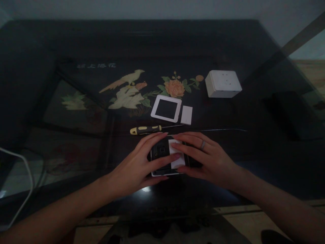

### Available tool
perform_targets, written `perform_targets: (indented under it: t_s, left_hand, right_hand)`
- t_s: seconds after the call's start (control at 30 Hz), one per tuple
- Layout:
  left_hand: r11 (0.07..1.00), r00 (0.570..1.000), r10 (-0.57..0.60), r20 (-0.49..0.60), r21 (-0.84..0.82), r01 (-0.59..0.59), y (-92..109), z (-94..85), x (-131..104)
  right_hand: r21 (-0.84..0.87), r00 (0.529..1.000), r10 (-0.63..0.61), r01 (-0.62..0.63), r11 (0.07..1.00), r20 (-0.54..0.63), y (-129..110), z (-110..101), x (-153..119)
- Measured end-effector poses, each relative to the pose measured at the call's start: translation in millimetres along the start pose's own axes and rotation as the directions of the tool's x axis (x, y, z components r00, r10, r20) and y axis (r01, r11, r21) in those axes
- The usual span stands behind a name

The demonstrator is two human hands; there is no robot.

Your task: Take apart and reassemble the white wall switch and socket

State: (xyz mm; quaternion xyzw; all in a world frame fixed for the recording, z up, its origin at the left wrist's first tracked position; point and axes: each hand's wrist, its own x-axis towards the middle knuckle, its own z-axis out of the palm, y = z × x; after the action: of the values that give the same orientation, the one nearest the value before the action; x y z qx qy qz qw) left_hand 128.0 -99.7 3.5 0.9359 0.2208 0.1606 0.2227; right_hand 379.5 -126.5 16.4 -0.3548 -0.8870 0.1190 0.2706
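A switch module (161, 162), black inside with a white edge, lies on the dark glossy table. Across its right part is a white rectangular plate (177, 162). My left hand (142, 162) grips the module from the left, one finger reaching over to the plate. From the right, my right hand (203, 154), with a ring on it, has its fingertips on the plate and the module's edge. Beyond my hands lie a yellow and black screwdriver (146, 129), a white square frame (155, 109) and a small white rectangular piece (187, 115).
A white box-shaped socket block (223, 83) stands at the back right of the table (142, 44). A white cable (29, 173) curves along the left edge. Bird and flower pictures decorate the tabletop, which also shows reflections.
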Motion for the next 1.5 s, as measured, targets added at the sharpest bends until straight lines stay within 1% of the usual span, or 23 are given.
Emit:
perform_targets:
  t_s: [0.13, 0.23, 0.47, 0.67, 1.07, 1.2, 1.33, 1.5]
  left_hand:
    - [1.000, 1.000, 0.001, -0.014, -0.001, -0.001, 1, -1.0, 0]
    - [1.000, 1.000, 0.002, -0.016, 0.003, -0.002, 1, -1.2, 1]
    - [1.000, 1.000, -0.006, -0.002, 0.012, 0.006, 2, -1.1, 1]
    - [1.000, 1.000, -0.011, -0.016, 0.016, 0.012, 2, -0.2, 1]
    - [1.000, 0.999, 0.000, -0.040, 0.004, 0.001, 2, -0.6, 1]
    - [1.000, 0.999, -0.012, -0.030, -0.002, 0.012, 3, -1.0, 2]
    - [1.000, 0.999, -0.006, -0.051, -0.009, 0.005, 4, -0.6, 2]
    - [0.999, 0.997, -0.037, -0.072, -0.023, 0.035, 5, 2.5, 3]
  right_hand:
    - [0.095, 0.996, 0.081, -0.083, 0.992, 0.029, -1, 0, 1]
    - [0.141, 0.993, 0.115, -0.116, 0.983, 0.014, -2, 1, 0]
    - [0.147, 0.988, 0.154, -0.152, 0.977, 0.001, -4, 5, 0]
    - [0.200, 0.982, 0.184, -0.187, 0.962, 0.031, -4, 5, 1]
    - [0.275, 0.941, 0.333, -0.334, 0.901, 0.051, -13, 3, 4]
    - [0.271, 0.938, 0.342, -0.345, 0.898, 0.062, -14, 2, 5]
    - [0.261, 0.936, 0.345, -0.350, 0.899, 0.068, -13, 2, 6]
    - [0.265, 0.937, 0.341, -0.349, 0.899, 0.079, -13, 2, 7]
